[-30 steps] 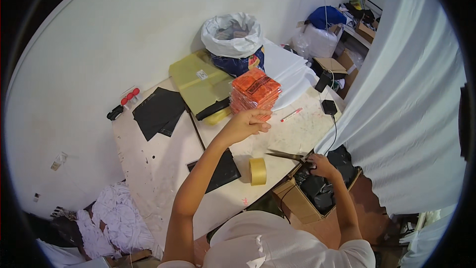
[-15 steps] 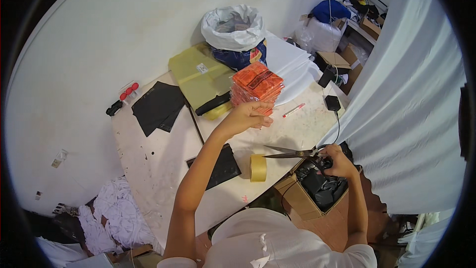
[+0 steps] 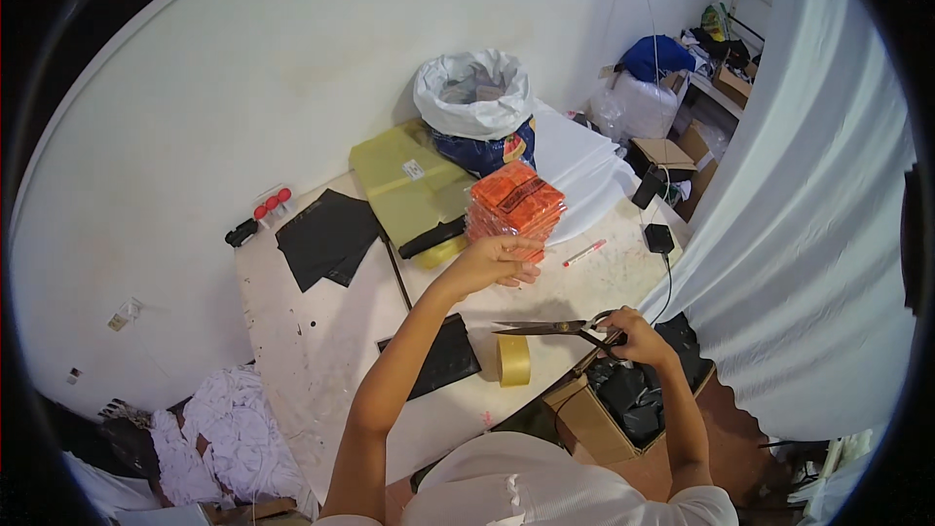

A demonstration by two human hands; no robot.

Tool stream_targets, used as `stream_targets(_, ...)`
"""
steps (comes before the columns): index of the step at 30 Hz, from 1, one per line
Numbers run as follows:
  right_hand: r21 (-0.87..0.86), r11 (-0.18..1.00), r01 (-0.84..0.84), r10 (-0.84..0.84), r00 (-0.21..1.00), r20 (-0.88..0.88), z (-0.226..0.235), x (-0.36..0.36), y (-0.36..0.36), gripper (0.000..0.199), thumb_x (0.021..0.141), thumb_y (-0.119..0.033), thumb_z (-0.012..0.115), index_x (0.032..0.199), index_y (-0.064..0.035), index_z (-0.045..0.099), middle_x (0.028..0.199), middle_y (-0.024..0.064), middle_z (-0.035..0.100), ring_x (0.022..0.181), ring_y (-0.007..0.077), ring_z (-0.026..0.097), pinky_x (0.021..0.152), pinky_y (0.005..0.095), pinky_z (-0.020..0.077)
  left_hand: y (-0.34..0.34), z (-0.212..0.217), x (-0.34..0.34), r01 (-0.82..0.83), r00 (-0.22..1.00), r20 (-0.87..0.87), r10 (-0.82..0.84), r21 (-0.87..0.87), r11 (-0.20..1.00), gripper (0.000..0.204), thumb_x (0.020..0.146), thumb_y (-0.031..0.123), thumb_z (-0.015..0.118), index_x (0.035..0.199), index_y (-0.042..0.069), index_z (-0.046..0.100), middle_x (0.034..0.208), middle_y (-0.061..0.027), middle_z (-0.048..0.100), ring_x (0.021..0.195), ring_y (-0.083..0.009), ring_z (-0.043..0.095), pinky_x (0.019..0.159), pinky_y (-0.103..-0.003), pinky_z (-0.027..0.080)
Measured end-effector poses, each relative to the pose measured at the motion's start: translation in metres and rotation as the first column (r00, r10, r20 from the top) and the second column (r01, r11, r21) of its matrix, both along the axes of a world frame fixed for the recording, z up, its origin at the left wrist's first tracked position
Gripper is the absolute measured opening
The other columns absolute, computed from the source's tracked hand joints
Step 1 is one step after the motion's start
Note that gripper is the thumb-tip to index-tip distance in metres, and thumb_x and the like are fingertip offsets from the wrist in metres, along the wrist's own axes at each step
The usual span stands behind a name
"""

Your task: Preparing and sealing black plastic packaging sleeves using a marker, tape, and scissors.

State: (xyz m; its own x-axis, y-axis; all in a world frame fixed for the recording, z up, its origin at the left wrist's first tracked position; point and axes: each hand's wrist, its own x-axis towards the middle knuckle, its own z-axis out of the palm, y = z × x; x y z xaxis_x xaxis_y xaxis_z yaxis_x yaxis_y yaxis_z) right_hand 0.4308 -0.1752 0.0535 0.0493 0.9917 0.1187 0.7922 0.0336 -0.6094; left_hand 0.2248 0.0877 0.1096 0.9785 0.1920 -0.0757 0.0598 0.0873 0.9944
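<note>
Large scissors (image 3: 555, 328) with black handles are in my right hand (image 3: 638, 339), which is closed round the handles. The blades lie together and point left, just above a roll of yellow tape (image 3: 513, 361). My left hand (image 3: 494, 265) is open, fingers partly stretched to the right, at the near side of a stack of orange packets in clear plastic (image 3: 516, 197). It covers the stack's lower front; whether the fingers touch the packets I cannot tell. Below my left forearm lies a black flat pouch (image 3: 446, 356).
On the white table (image 3: 292, 351) lie black sheets (image 3: 327, 237), a yellow plastic bag (image 3: 409, 185), a red-and-white pen (image 3: 584, 253) and a black adapter (image 3: 658, 238). A white-lined sack (image 3: 477, 122) stands at the back. A cardboard box (image 3: 589, 419) with black bags sits at the right edge.
The scissor blades have closed, and my right hand has moved left with them over the tape roll. My left hand stays by the orange stack. The whole view has shifted slightly.
</note>
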Motion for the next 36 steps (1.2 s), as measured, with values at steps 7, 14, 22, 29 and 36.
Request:
stream_targets(7, 0.100, 0.995, 0.027, -0.031, 0.999, 0.041, -0.017, 0.005, 0.004, 0.035, 0.058, 0.001, 0.067, 0.092, -0.0016, 0.062, 0.073, 0.0096, 0.056, 0.071, 0.0260, 0.053, 0.068, 0.0342, 0.0426, 0.006, 0.011, -0.005, -0.151, 0.983, 0.089, 0.163, -0.126, 0.981, 0.038, 0.090, 0.023, 0.051, 0.124, 0.005, 0.048, 0.098, -0.0147, 0.064, 0.089, -0.0201, 0.064, 0.078, -0.029, 0.052)
stream_targets(14, -0.075, 0.946, 0.316, -0.325, 0.913, -0.248, -0.077, 0.005, -0.001, 0.040, 0.059, 0.003, 0.073, 0.097, 0.0004, 0.060, 0.081, 0.0050, 0.054, 0.072, 0.0129, 0.051, 0.060, 0.0262, 0.0437, 0.017, 0.017, -0.048, -0.200, 0.964, 0.124, 0.233, -0.234, 0.951, 0.048, 0.093, 0.040, 0.041, 0.124, 0.004, 0.047, 0.100, -0.0153, 0.063, 0.092, -0.0234, 0.063, 0.081, -0.033, 0.050)
stream_targets(22, -0.019, 0.954, 0.300, -0.300, 0.954, 0.021, -0.131, 0.005, 0.006, 0.049, 0.058, -0.010, 0.067, 0.105, 0.0003, 0.059, 0.100, 0.0194, 0.058, 0.091, 0.0360, 0.053, 0.081, 0.0396, 0.0441, 0.015, -0.029, -0.102, -0.220, 0.931, 0.126, 0.342, -0.553, 0.804, 0.074, 0.087, 0.063, 0.023, 0.137, 0.010, 0.030, 0.122, -0.0245, 0.049, 0.112, -0.0372, 0.050, 0.096, -0.045, 0.039)
stream_targets(29, -0.041, 0.939, 0.341, -0.297, 0.744, -0.599, -0.104, -0.076, 0.065, 0.041, 0.073, -0.018, 0.070, 0.109, -0.0036, 0.057, 0.110, 0.0098, 0.056, 0.101, 0.0208, 0.052, 0.087, 0.0327, 0.0404, 0.003, -0.062, -0.118, -0.077, 0.884, 0.254, 0.393, -0.750, 0.657, 0.078, 0.084, 0.068, 0.019, 0.139, 0.012, 0.027, 0.130, -0.0281, 0.039, 0.120, -0.0437, 0.038, 0.103, -0.049, 0.027)
stream_targets(36, 0.006, 0.941, 0.337, -0.312, 0.876, -0.367, -0.083, -0.123, 0.102, 0.027, 0.072, -0.013, 0.069, 0.091, 0.0008, 0.055, 0.081, 0.0125, 0.060, 0.075, 0.0241, 0.059, 0.069, 0.0289, 0.0453, -0.018, -0.072, -0.133, -0.058, 0.853, 0.316, 0.416, -0.734, 0.677, 0.087, 0.078, 0.075, 0.023, 0.141, 0.015, 0.022, 0.135, -0.0274, 0.032, 0.124, -0.0433, 0.033, 0.105, -0.050, 0.022)
